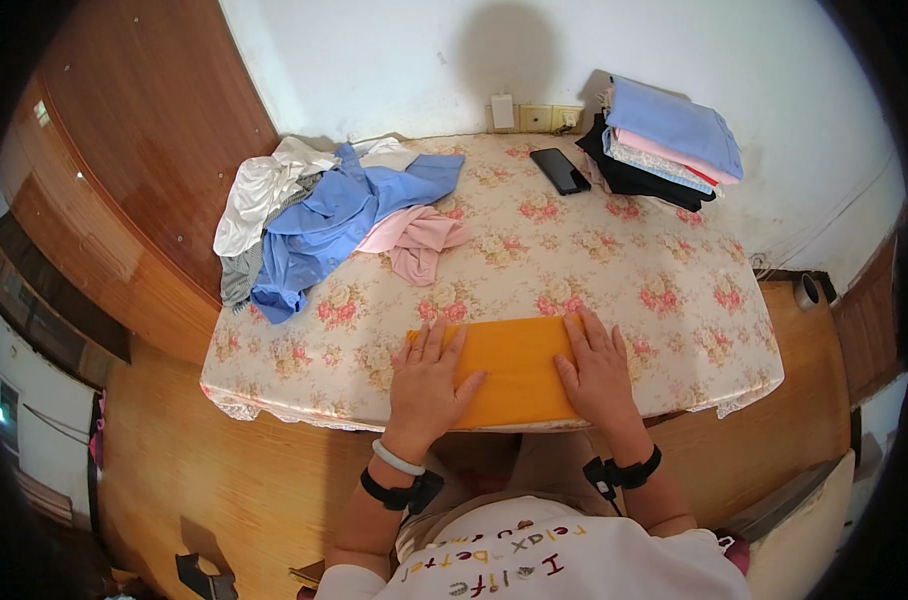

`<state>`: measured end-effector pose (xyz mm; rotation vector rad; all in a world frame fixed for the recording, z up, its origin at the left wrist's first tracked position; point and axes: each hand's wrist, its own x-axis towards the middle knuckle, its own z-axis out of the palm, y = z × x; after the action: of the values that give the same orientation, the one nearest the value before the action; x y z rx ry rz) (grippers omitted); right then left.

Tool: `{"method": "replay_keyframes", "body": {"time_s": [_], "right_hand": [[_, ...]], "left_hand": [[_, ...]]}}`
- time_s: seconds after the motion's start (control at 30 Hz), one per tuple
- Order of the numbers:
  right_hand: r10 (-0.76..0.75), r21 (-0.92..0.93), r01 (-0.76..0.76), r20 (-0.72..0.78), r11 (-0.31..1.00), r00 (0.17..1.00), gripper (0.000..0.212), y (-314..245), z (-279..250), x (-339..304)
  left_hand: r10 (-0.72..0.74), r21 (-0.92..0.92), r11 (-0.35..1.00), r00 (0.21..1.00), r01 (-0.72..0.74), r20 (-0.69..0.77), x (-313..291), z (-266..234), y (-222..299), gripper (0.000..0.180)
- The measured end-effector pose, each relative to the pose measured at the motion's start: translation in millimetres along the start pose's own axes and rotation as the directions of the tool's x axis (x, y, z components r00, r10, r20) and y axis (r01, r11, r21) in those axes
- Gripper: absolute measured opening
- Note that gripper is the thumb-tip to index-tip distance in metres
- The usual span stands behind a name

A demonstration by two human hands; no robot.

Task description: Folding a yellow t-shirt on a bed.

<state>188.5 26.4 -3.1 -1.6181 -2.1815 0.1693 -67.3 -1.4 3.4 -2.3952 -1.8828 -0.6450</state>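
Observation:
A flat, folded orange-yellow cloth (514, 372) lies at the near edge of the table, roughly rectangular. On its left side rests my left hand (429, 378), palm down with fingers stretched forward and the thumb on the cloth. My right hand (599, 368) lies flat along the right side, fingers spread over the cloth's edge and the table. Neither hand grips anything.
A loose heap holds a blue garment (344, 215), a pink one (419, 240) and white ones (264, 195) at the back left. A folded clothes stack (674, 130) and a phone (560, 171) sit back right. The flowered tablecloth (534, 250) covers the table.

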Motion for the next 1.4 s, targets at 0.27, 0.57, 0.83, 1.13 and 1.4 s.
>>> {"method": "replay_keyframes", "body": {"time_s": [0.27,0.57,0.83,1.13,1.4], "right_hand": [[0.038,-0.151,-0.036,0.013,0.988,0.999,0.059,-15,1,4],[-0.37,0.011,0.37,0.057,0.929,0.927,0.06,-85,33,6],[-0.227,-0.008,0.228,0.069,0.974,0.971,0.065,-35,23,5],[-0.024,-0.054,0.024,0.006,0.998,1.0,0.059,1,7,1],[-0.025,-0.064,0.025,0.004,0.998,1.0,0.057,-1,7,1]], "left_hand": [[-0.048,-0.008,0.999,0.997,0.047,-0.057,-3,6,-3,0.059],[-0.069,-0.052,0.996,0.996,0.066,-0.056,-6,5,-3,0.052],[-0.049,-0.053,0.998,0.994,0.044,-0.096,-7,1,1,0.048],[-0.101,0.114,0.987,0.989,0.114,-0.111,-7,6,11,0.05],[0.164,0.034,0.986,0.986,-0.165,0.029,4,15,70,0.054]]}}
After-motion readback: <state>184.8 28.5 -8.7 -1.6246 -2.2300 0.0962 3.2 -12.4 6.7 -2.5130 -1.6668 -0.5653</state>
